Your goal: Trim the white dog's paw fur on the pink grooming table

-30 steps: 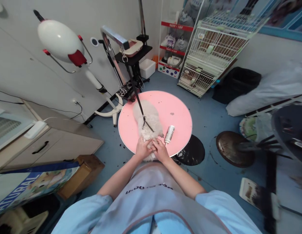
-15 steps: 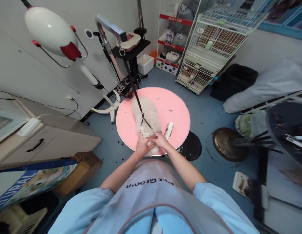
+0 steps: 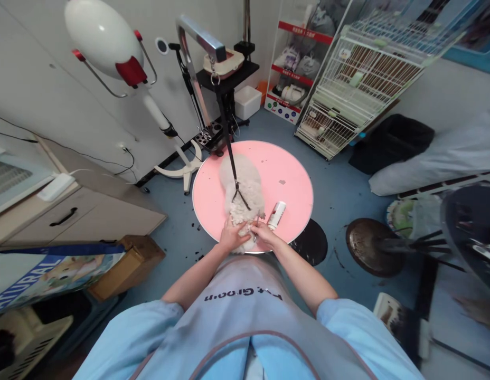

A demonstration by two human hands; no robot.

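Note:
A fluffy white dog (image 3: 242, 177) is on a round pink grooming table (image 3: 292, 163), its head end at the near edge. A black grooming loop (image 3: 229, 142) runs from the metal arm above down to its neck. My left hand (image 3: 231, 235) is closed on the side of the dog's head, its fingers partly sunk in the fur. In my right hand (image 3: 264, 235), beside the head, is a slim scissor-like metal tool (image 3: 257, 219), pointing away from me. Its exact kind is too small to tell. A white bottle (image 3: 276, 215) lies just right of my right hand.
The metal grooming arm (image 3: 201, 38) overhangs the table's far left. A white stand dryer (image 3: 104, 39) is at the left. White wire cages (image 3: 364, 79) stand behind, right of a shelf (image 3: 304, 31). A black stool (image 3: 470, 221) and a cabinet (image 3: 82, 214) flank the table.
The view has shifted slightly left. My right hand has turned, and the slim metal tool now shows above its fingers. My left hand stays on the dog's head.

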